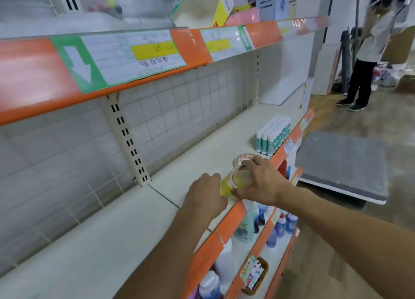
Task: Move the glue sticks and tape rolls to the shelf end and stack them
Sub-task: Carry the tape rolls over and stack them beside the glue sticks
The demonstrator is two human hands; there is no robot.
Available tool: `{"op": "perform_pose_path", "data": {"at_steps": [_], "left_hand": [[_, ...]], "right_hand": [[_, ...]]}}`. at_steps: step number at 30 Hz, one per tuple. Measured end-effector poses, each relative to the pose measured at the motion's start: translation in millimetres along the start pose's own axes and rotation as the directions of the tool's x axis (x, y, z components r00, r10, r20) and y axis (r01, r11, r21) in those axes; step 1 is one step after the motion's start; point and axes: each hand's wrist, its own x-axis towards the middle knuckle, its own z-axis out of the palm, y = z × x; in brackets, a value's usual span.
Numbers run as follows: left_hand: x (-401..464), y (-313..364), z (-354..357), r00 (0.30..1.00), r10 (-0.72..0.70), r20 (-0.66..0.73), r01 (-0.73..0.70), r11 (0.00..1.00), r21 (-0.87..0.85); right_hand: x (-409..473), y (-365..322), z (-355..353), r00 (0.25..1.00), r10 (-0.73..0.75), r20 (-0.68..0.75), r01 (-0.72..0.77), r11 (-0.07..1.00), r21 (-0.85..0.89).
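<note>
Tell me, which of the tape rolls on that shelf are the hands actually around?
The yellowish clear tape roll, nearer the camera: the left hand and right hand flank it. The roll with the red-printed white label lies just beyond, beside the glue sticks.
</note>
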Motion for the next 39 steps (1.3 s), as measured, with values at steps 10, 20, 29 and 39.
{"op": "perform_pose_path", "data": {"at_steps": [10,20,29,39], "left_hand": [[44.8,59.6,24.7,0.958,-0.287,0.001,0.287,0.958,-0.019],[57.9,83.2,24.5,0.884,-0.468,-0.004,0.468,0.883,0.01],[69.9,85.2,30.3,0.872,-0.49,0.012,0.49,0.872,0.007],[75.2,91.7,45.3,0.844,-0.53,-0.08,0.532,0.847,-0.001]], "right_hand": [[69.0,75.7,-12.8,0.973,-0.185,0.138,0.18,0.982,0.05],[100.6,102.4,-10.4,0.932,-0.32,0.169,0.29,0.94,0.181],[114.1,104.0,-3.1,0.905,-0.377,0.198,0.348,0.923,0.165],[124.0,109.5,2.3,0.877,-0.429,0.219,0.398,0.901,0.169]]}}
